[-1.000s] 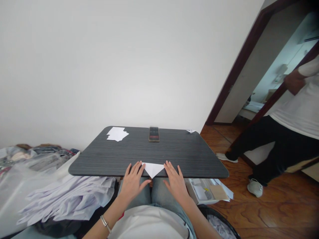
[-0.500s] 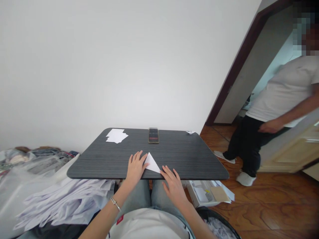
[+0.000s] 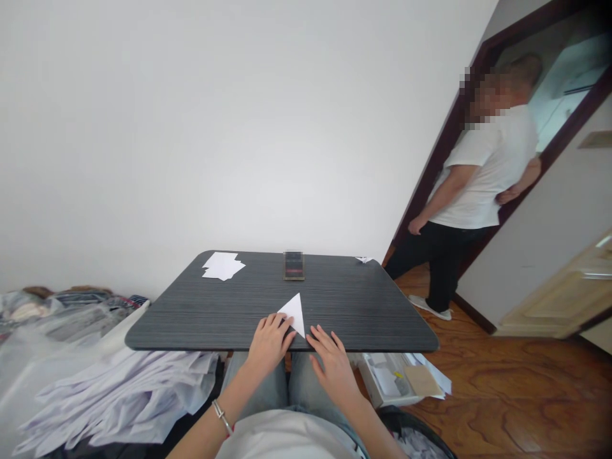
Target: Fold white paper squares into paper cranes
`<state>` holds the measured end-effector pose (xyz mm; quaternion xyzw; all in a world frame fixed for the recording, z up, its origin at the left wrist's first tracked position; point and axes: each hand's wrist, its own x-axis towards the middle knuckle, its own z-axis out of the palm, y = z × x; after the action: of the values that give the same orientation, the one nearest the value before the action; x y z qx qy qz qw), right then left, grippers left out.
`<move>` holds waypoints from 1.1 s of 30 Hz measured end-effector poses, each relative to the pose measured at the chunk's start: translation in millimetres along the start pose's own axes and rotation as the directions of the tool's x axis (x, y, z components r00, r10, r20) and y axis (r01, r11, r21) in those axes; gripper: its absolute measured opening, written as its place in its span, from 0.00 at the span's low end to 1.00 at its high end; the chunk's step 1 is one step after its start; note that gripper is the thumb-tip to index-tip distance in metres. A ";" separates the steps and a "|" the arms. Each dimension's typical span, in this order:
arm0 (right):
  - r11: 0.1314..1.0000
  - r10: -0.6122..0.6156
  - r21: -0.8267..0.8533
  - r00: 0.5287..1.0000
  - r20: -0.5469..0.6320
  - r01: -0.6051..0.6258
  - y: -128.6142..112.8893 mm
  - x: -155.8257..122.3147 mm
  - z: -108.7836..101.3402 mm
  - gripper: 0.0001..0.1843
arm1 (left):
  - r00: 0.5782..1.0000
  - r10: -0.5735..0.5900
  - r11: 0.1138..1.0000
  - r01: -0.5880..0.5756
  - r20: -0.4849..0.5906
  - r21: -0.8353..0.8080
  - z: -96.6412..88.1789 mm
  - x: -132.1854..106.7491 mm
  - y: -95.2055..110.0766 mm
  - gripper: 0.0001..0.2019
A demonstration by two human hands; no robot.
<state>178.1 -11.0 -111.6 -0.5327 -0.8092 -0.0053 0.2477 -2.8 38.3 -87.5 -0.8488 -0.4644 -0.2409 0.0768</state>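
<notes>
"Head camera: what do I have at the hands?"

"Both open, fingers spread. My left hand (image 3: 270,341) rests its fingers on the folded white paper (image 3: 295,312); my right hand (image 3: 333,362) has its fingertips at the near corner, and from out here I can't tell whether they touch."

"Any change from half a second ago?"

"The paper has turned clockwise, its far tip swung rightward."

"Where does it lie?"

"On the dark table (image 3: 191,319), near the front edge, between the hands and mostly ahead of them."

"Farther out?"

"The phone (image 3: 293,266) sits beyond, loose sheets (image 3: 222,266) far left. The person in white (image 3: 492,166) has moved over to the door frame (image 3: 444,140)."
</notes>
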 end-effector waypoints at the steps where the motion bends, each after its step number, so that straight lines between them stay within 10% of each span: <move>1: 1.000 -0.002 0.004 1.000 0.001 0.002 0.2 0.2 -0.8 0.22 | 1.000 -0.009 1.000 0.009 0.000 -0.006 0.6 0.8 -1.1 0.14; 14: 0.997 0.036 0.073 0.994 -0.106 -0.028 13.2 4.5 -0.2 0.25 | 0.999 -0.034 0.983 0.037 0.021 -0.179 13.4 7.6 -20.2 0.12; 22: 1.000 -0.015 0.013 0.997 0.072 0.014 6.2 18.4 -5.0 0.23 | 0.997 0.079 0.970 -0.072 0.017 -0.232 13.4 10.1 -22.0 0.11; 33: 0.999 0.002 -0.051 0.998 0.059 0.001 1.5 14.1 -4.1 0.22 | 0.973 0.231 0.967 -0.230 0.005 -0.110 9.6 -27.6 0.8 0.14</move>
<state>176.6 0.6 -102.7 -0.5390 -0.8156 -0.0100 0.2100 -11.5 20.5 -109.0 -0.9020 -0.3495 -0.2478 0.0540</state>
